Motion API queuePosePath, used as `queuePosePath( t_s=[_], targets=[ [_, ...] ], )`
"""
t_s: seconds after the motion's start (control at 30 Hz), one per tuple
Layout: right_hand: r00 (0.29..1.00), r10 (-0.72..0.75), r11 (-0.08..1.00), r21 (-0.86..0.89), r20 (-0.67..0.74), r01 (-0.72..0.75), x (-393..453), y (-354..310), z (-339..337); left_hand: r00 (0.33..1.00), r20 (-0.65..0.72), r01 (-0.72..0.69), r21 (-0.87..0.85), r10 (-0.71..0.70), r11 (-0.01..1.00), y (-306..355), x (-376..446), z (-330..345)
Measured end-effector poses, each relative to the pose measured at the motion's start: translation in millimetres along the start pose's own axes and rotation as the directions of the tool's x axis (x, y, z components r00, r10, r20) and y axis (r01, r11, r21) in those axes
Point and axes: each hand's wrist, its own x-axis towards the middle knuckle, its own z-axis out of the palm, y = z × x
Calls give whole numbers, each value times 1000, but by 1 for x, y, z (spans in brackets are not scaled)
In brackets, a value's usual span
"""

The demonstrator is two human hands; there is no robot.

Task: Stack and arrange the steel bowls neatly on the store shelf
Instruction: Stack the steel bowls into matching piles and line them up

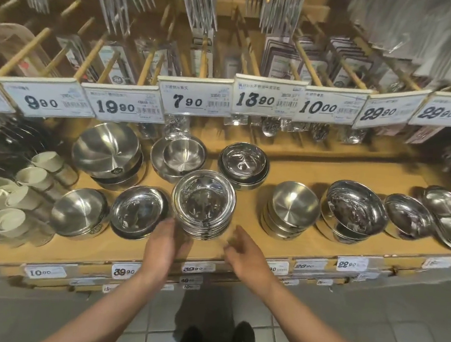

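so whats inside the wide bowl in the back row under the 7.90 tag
A smaller steel bowl sits nested inside the wide bowl, upright and empty. It covers the wide bowl's bottom, so anything beneath it stays hidden.

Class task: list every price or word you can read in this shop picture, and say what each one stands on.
"9 90", hanging price tag
"19 90", tag
"7 90", tag
"13 90", tag
"10 00", tag
"29 90", tag
"39 90", shelf-edge label
"22 90", shelf-edge label
Small print, barcodes and bowl stamps: too blurred.

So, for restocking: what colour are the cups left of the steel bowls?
Cream-white paper cups, head view.
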Motion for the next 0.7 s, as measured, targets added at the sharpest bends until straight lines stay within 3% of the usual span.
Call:
queuePosePath(
  t_s=[0.1, 0.17, 0.23, 0.37, 0.47, 0.7],
  targets=[
    [989, 96, 990, 117, -113, -82, -19, 24, -46, 994, -58, 95, 3, -94, 996, -34, -18, 18],
    [965, 121, 992, 58, -234, -110, -26, 37, -83, 988, 11, 157, -27, -157, 987, -44, -28, 42],
    [946, 79, 994, -43, -315, -98, -23, 42, -112, 986, 104, 133, -29, -129, 991, -38, -32, 70],
    [963, -49, 994, -111, -264, 20, -6, 33, -140, 965, 253, -100, 137, 63, 986, -16, -25, 120],
    [974, -133, 990, -66, -182, 123, 9, 36, -148, 956, 266, -182, 202, 125, 962, -2, -15, 148],
    [974, -216, 976, -31, -73, 214, 27, 36, -144, 964, 225, -176, 134, 143, 975, -1, -7, 159]
  ],
)
